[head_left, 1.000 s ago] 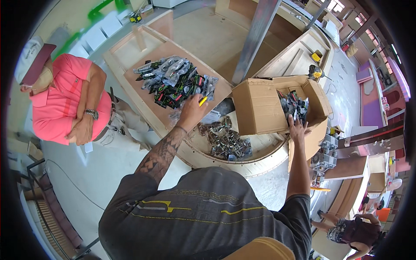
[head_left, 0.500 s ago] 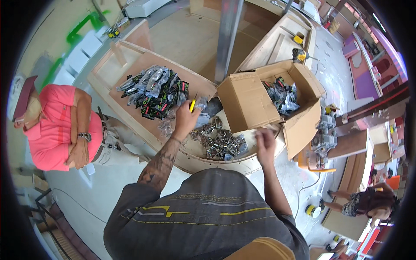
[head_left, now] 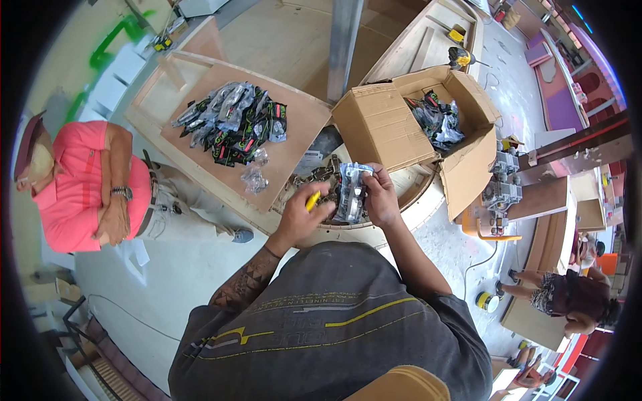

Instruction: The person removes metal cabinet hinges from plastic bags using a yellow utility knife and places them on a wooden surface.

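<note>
My right hand [head_left: 382, 197] is closed on the edge of a clear plastic packet [head_left: 352, 194] with shiny metal hardware inside. Just left of it, my left hand [head_left: 302, 215] grips a yellow-handled cutter [head_left: 312, 200]; the blade cannot be made out. Behind both hands lies a heap of loose metal hardware pieces [head_left: 319, 176], partly covered by the packet and my fingers. Farther left, a pile of black and clear packets [head_left: 234, 123] rests on a brown board [head_left: 194, 157]. Crumpled clear plastic [head_left: 254, 179] sits at that board's near edge.
An open cardboard box [head_left: 384, 130] holding more packets [head_left: 438, 120] stands to the right, beside an upright metal post [head_left: 343, 53]. At the left, a person in a pink shirt [head_left: 83, 184] stands with arms crossed. A drill [head_left: 461, 57] lies beyond the box.
My right hand has moved left and up, and now holds a packet. My left hand, with the cutter, has come down from the packet pile toward me. The head view has shifted slightly.
</note>
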Demonstrator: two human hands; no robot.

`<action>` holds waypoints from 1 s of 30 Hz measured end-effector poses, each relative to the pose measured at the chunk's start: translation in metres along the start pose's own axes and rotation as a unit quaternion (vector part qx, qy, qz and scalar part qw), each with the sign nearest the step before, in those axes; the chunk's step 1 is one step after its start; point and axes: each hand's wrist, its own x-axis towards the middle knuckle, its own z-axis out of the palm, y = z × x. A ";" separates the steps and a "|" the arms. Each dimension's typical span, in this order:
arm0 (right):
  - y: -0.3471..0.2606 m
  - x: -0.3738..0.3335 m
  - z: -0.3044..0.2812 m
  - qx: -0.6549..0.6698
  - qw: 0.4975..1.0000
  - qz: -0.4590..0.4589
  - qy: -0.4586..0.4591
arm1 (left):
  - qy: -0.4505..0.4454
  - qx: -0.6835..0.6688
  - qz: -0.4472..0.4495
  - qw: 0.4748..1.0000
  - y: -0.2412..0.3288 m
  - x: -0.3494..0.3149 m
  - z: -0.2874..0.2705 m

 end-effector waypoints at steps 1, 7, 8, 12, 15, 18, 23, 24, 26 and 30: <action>0.001 -0.005 0.000 -0.002 1.000 0.005 -0.003 | 0.004 0.001 -0.004 1.000 0.004 0.008 0.000; 0.002 -0.028 0.003 -0.157 0.986 -0.027 -0.051 | -0.017 0.018 -0.092 0.995 0.018 0.042 0.005; -0.002 -0.031 0.006 -0.164 0.985 -0.029 -0.047 | -0.007 0.002 -0.080 0.997 0.021 0.043 0.007; -0.008 -0.036 0.003 -0.131 0.990 0.012 -0.053 | 0.033 0.017 -0.059 0.998 0.032 0.038 0.020; -0.007 -0.040 0.003 -0.107 0.993 0.011 -0.048 | 0.015 0.037 -0.032 0.999 0.034 0.037 0.023; 0.002 -0.039 -0.007 -0.109 0.994 -0.002 -0.031 | -0.021 0.064 -0.033 0.997 0.033 0.041 0.017; 0.000 -0.036 -0.004 -0.169 0.983 -0.063 0.037 | -0.026 0.146 0.043 0.988 0.039 0.038 -0.001; -0.001 -0.035 -0.003 -0.183 0.979 -0.069 0.049 | -0.085 0.163 0.017 0.983 0.034 0.034 -0.004; -0.002 -0.034 -0.005 -0.206 0.974 -0.074 0.066 | -0.142 0.178 -0.010 0.974 0.039 0.033 -0.007; 0.003 -0.033 -0.006 -0.248 0.962 -0.098 0.059 | -0.188 0.239 -0.020 0.953 0.041 0.031 -0.007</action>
